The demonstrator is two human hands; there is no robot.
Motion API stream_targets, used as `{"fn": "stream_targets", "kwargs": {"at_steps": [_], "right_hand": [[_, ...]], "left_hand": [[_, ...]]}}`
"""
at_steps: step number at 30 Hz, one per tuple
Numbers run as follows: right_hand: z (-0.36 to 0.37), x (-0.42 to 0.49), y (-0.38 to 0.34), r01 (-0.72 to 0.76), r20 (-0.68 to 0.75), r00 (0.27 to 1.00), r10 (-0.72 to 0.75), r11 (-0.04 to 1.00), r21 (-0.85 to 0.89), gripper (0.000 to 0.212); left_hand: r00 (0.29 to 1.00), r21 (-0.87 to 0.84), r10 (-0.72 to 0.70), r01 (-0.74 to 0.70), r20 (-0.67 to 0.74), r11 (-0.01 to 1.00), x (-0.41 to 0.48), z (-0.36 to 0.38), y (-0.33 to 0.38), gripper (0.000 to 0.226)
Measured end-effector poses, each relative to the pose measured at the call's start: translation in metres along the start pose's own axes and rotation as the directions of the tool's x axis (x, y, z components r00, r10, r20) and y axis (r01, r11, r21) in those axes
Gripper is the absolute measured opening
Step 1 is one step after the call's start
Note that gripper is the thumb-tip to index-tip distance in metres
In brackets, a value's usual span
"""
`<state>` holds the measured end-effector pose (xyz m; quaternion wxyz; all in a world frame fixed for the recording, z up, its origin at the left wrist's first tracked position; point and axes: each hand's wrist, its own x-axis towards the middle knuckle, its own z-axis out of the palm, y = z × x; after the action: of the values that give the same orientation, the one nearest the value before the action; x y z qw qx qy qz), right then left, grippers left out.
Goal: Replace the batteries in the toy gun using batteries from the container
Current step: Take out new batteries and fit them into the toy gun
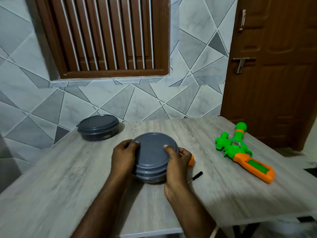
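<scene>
Obs., wood-grain table [68, 186], person seated at 6 o'clock edge.

- Round grey container [151, 157] at table centre, lid on top; whether the lid is fully seated cannot be told.
- Left hand [123, 156] grips container's 9 o'clock side, fingers curled round the rim, thumb on lid.
- Right hand [176, 162] grips the 3 o'clock side the same way, thumb on lid.
- Second container [97, 127], darker, lidded, at 10 o'clock near the tiled wall, well apart.
- Toy gun [240, 148], green and orange, flat on table at 3 o'clock, untouched.
- Small black-handled screwdriver [196, 176] at 4 o'clock, just beside the right hand.
- Orange piece [191, 160] partly hidden behind right hand; identity unclear.
</scene>
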<state>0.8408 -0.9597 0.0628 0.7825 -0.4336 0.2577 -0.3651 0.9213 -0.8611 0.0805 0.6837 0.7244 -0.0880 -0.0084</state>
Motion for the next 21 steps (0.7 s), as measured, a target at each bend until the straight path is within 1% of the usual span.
{"fn": "stream_targets", "kwargs": {"at_steps": [2, 5, 10, 12, 14, 15, 17, 19, 21], "right_hand": [[0.001, -0.003, 0.007, -0.011, 0.029, 1.000, 0.011, 1.000, -0.014, 0.038], [0.002, -0.004, 0.016, 0.006, 0.053, 0.999, -0.005, 1.000, -0.007, 0.032], [0.006, -0.001, 0.025, 0.075, 0.033, 0.997, -0.072, 0.995, -0.072, 0.029], [0.009, -0.001, 0.028, 0.120, 0.018, 0.993, -0.118, 0.983, -0.141, 0.039], [0.009, 0.001, 0.030, 0.150, 0.008, 0.988, -0.152, 0.966, -0.213, 0.054], [0.007, 0.002, 0.030, 0.162, 0.009, 0.986, -0.164, 0.959, -0.231, 0.056], [0.005, 0.004, 0.030, 0.167, 0.022, 0.986, -0.166, 0.962, -0.218, 0.053], [0.003, 0.004, 0.030, 0.159, 0.025, 0.987, -0.157, 0.965, -0.208, 0.050], [0.003, 0.004, 0.030, 0.147, 0.025, 0.989, -0.145, 0.967, -0.206, 0.048]], "left_hand": [[1.000, 0.017, 0.012, -0.012, -0.020, 1.000, 0.001, -0.004, -0.005, 0.009], [0.999, 0.059, 0.019, -0.016, -0.049, 0.998, 0.005, -0.008, -0.013, 0.009], [0.995, 0.036, -0.066, 0.069, -0.074, 0.997, 0.008, -0.006, -0.028, 0.032], [0.993, 0.018, -0.090, 0.092, -0.073, 0.996, 0.009, -0.006, -0.033, 0.036], [0.993, 0.045, -0.085, 0.089, -0.079, 0.995, 0.010, -0.007, -0.033, 0.031], [0.994, 0.066, -0.077, 0.082, -0.083, 0.994, 0.011, -0.007, -0.033, 0.029], [0.995, 0.101, -0.046, 0.055, -0.087, 0.993, 0.011, -0.006, -0.032, 0.031], [0.996, 0.157, -0.034, 0.046, -0.083, 0.987, 0.014, -0.006, -0.032, 0.043], [0.998, 0.231, -0.033, 0.046, -0.062, 0.972, 0.015, -0.006, -0.030, 0.049]]}}
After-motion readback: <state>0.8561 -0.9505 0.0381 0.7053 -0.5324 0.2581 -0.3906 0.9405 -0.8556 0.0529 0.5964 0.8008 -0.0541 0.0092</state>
